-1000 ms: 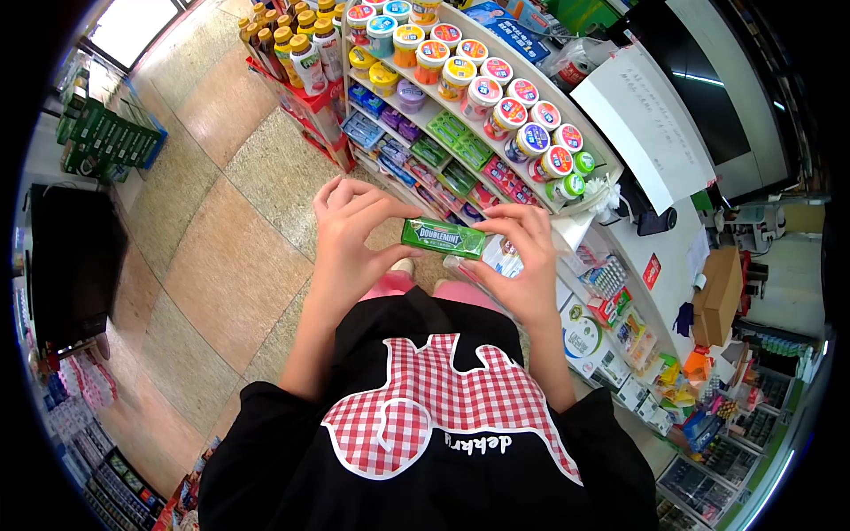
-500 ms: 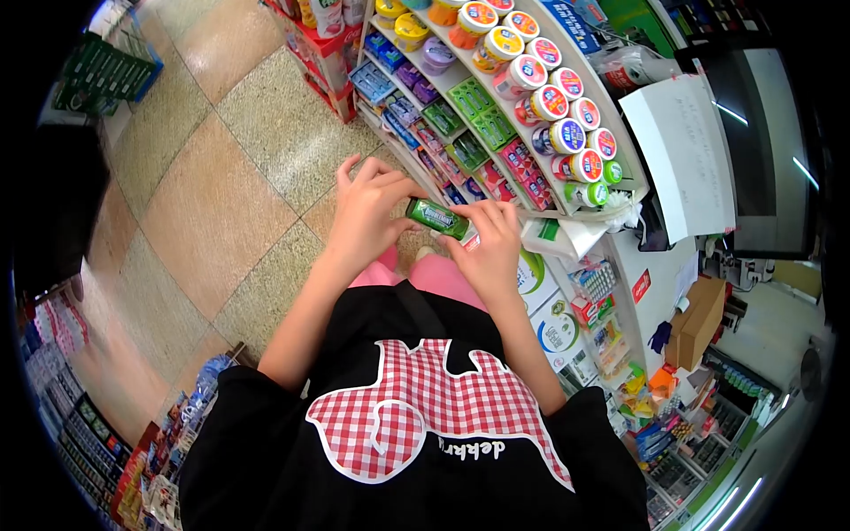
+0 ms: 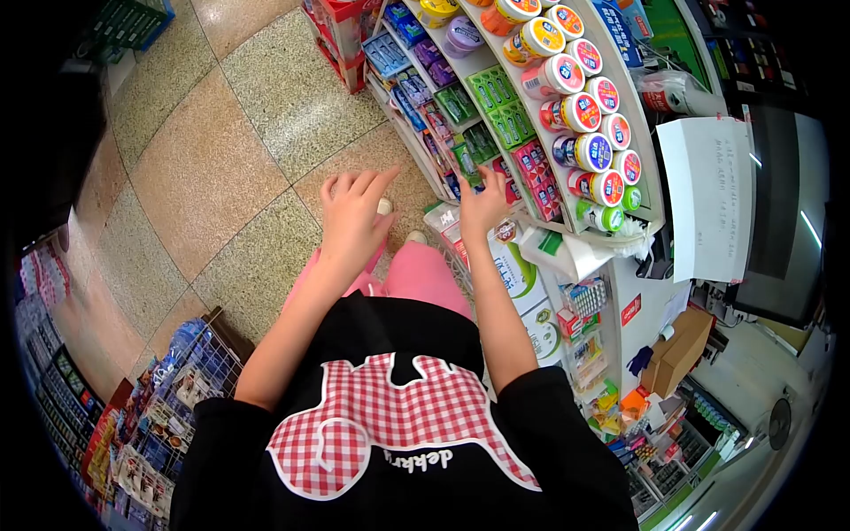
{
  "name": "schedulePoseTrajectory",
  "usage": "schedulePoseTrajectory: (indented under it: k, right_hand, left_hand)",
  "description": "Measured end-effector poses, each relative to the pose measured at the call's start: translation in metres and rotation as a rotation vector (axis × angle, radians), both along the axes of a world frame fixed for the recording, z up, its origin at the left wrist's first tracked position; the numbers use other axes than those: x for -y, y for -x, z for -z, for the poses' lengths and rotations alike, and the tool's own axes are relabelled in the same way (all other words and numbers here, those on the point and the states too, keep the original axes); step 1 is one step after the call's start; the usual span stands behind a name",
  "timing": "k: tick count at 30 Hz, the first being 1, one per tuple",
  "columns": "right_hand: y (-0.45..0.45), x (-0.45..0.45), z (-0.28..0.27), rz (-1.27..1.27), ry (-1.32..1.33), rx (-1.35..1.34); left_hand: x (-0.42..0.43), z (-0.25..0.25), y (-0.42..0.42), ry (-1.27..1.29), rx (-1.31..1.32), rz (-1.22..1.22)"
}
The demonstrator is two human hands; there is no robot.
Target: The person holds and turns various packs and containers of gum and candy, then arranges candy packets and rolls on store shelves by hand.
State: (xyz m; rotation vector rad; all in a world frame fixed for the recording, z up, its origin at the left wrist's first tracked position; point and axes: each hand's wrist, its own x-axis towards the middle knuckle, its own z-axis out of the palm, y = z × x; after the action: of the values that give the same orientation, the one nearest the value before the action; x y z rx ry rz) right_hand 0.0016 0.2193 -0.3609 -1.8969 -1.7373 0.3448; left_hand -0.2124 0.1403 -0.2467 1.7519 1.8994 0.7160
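Observation:
My left hand (image 3: 352,215) is raised above my lap with its fingers apart and nothing in them. To its right, my right hand (image 3: 482,205) reaches to the lower front of the candy shelf (image 3: 574,227). A small green gum pack (image 3: 467,160) shows at its fingertips, close against the rows of packs, so its edges are hard to separate from them. Similar light green packs (image 3: 501,108) lie in the compartment above, with pink packs (image 3: 535,175) to the right of them.
Round tubs (image 3: 582,113) line the upper shelf tier. Right of it are a handwritten sheet (image 3: 713,199), a dark monitor (image 3: 784,212) and a cardboard box (image 3: 676,354). Red crates (image 3: 341,40) stand beyond the tiled floor (image 3: 208,168). A wire rack (image 3: 190,389) is at lower left.
The green gum pack, earlier between both hands, is now at the shelf with my right hand. My left hand has let go and moved away from it. The view has shifted toward the shelf.

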Motion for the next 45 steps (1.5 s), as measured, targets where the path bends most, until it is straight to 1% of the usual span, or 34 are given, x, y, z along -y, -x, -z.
schedulePoseTrajectory:
  k: [5,8,11,12,15,16,19,22,25,31,34,37,41,43,45]
  right_hand:
    - [0.006,-0.018,0.04,0.299,0.054,-0.058]
    - [0.01,-0.025,0.051,0.374,0.018,-0.073]
    - [0.008,-0.032,0.066,0.371,0.056,-0.081]
    - [0.01,-0.034,0.065,0.415,0.086,-0.074]
    - [0.01,-0.042,0.072,0.45,0.038,-0.056]
    - [0.01,-0.044,0.07,0.453,0.075,-0.069]
    - [0.009,-0.049,0.075,0.448,0.054,0.014]
    - [0.01,-0.054,0.08,0.488,0.113,0.053]
    - [0.011,-0.056,0.079,0.479,0.16,0.036]
    - [0.014,-0.061,0.074,0.468,0.181,0.112]
    - [0.007,-0.061,0.084,0.383,0.152,0.148]
    - [0.003,-0.064,0.088,0.346,0.284,0.119]
    - [0.004,-0.06,0.091,0.281,0.192,0.159]
    - [0.008,-0.053,0.083,0.236,0.119,0.178]
    - [0.017,-0.041,0.068,0.138,0.089,0.067]
  left_hand:
    - [0.022,0.007,-0.002,0.075,0.001,-0.002]
    - [0.031,0.015,0.001,0.072,-0.012,-0.037]
    - [0.033,0.016,0.007,0.115,-0.015,-0.051]
    - [0.034,0.018,0.008,0.12,-0.015,-0.056]
    - [0.035,0.02,0.012,0.13,-0.016,-0.063]
    - [0.035,0.021,0.013,0.135,-0.02,-0.061]
    - [0.035,0.02,0.015,0.146,-0.029,-0.063]
    - [0.036,0.021,0.016,0.146,-0.038,-0.066]
    - [0.037,0.023,0.017,0.154,-0.051,-0.067]
    - [0.038,0.021,0.021,0.169,-0.046,-0.071]
    - [0.039,0.022,0.02,0.183,-0.049,-0.074]
    - [0.039,0.023,0.02,0.181,-0.051,-0.078]
    - [0.039,0.023,0.019,0.187,-0.052,-0.077]
    - [0.04,0.025,0.018,0.181,-0.051,-0.076]
    - [0.039,0.025,0.018,0.184,-0.047,-0.077]
